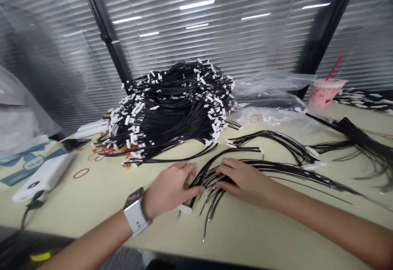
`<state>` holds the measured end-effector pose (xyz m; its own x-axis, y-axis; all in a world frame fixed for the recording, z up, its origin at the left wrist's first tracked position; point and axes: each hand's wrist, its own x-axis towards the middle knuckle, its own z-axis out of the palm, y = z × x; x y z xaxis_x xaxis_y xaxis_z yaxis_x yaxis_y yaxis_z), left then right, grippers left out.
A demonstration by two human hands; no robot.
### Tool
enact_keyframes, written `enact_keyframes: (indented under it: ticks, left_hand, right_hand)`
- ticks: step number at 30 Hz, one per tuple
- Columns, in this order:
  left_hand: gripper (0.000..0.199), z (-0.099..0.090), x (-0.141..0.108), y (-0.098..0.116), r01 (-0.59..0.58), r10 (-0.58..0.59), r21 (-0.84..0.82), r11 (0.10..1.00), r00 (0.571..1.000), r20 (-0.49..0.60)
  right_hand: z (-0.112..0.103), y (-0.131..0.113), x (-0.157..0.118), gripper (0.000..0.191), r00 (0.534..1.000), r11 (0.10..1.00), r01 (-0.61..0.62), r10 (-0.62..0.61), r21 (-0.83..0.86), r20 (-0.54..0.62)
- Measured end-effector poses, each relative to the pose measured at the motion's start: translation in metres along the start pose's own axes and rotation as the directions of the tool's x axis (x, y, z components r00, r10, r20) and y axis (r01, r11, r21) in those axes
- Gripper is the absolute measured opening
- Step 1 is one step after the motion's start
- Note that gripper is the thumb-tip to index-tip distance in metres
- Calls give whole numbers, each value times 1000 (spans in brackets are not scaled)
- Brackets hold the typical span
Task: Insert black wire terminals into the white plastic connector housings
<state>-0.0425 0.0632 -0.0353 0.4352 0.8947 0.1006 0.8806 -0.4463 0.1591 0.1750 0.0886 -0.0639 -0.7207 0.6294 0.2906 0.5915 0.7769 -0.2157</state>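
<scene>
Thin black cables (270,166) lie spread over the pale table, their near ends fanned out between my two hands. My left hand (175,186), below a smartwatch on the wrist, rests at the left side of these ends, thumb stretched toward them and fingers curled apart from it. A white connector (184,209) lies just under its thumb. My right hand (235,176) is closed around some of the cables, thumb and fingers near each other. Behind stands a big heap of black cables (175,118) with white connectors.
Clear plastic bags (273,102) and a pink cup (327,94) with a red straw stand at the back right. More black cables (362,139) lie at the right. A white power bank (43,178) and a red rubber band (81,173) are on the left.
</scene>
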Motion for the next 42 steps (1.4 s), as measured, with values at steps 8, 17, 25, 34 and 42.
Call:
enact_keyframes:
  ticks: [8, 17, 25, 34, 42]
  left_hand:
    - [17, 3, 37, -47, 166, -159, 63, 984, 982, -97]
    - [22, -13, 30, -42, 80, -81, 41, 996, 997, 14]
    - [22, -15, 47, -44, 41, -35, -57, 998, 993, 115]
    - [18, 2, 50, -58, 128, -131, -46, 991, 989, -69]
    - [20, 19, 40, -49, 62, -72, -64, 996, 982, -173]
  right_hand:
    - [2, 5, -9, 16, 999, 993, -42, 39, 107, 31]
    - [-5, 12, -9, 15, 998, 990, -62, 58, 128, 28]
    - [2, 29, -9, 46, 989, 983, -141, 145, 119, -27]
    - [-4, 25, -8, 22, 986, 970, -163, 167, 179, -3]
    - [13, 27, -7, 23, 978, 988, -156, 152, -18, -143]
